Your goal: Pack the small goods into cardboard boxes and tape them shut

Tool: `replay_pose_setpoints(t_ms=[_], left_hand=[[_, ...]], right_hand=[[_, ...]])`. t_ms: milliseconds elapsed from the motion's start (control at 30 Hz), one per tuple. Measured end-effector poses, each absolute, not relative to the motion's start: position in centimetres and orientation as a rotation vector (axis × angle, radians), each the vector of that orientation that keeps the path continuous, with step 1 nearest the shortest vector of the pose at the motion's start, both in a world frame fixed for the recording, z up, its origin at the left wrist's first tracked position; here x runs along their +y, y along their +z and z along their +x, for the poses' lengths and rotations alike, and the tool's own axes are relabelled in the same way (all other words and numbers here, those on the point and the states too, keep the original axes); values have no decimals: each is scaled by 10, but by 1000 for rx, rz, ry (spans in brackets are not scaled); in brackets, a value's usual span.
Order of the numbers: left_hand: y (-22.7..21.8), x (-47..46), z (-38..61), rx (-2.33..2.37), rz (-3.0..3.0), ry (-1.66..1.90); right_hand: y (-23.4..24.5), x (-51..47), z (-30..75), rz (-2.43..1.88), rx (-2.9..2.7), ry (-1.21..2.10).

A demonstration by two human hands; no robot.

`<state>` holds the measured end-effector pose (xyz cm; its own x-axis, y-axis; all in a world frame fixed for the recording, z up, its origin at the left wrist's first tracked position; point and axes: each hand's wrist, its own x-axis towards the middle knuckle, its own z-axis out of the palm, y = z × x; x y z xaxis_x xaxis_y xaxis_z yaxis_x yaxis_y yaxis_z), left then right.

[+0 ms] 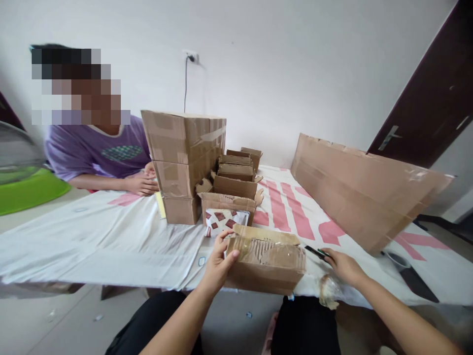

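A small worn cardboard box with torn tape sits at the near edge of the table. My left hand grips its left end, thumb on the side and fingers on the top flap. My right hand rests on the table to the right of the box, its fingers closed on a dark slim tool that points toward the box. Behind the box lies a white packet with red-brown shapes.
A stack of taped cartons and several small open boxes stand mid-table. A long flat cardboard sheet leans at the right. Another person in a purple shirt leans on the far left side. A tape roll lies right.
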<state>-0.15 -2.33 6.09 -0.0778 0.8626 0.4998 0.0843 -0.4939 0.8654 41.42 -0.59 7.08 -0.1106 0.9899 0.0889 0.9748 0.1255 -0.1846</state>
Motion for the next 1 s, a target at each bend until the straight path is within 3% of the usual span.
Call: replay_pose_setpoints(t_ms=[167, 300, 533, 767, 1000], left_hand=[[59, -24, -1, 1035, 1568, 1620], [57, -23, 1, 1055, 1587, 1623], [58, -22, 2, 1105, 1634, 1616], [62, -24, 2, 1098, 1650, 1603], [60, -23, 1, 1126, 1678, 1583]], right_hand=[[49, -8, 419, -1951, -2257, 108], [80, -3, 400, -1801, -2221, -59], [165, -28, 313, -1050, -2278, -175], [177, -28, 284, -516, -2609, -752], [189, -8, 267, -85, -2760, -1003]])
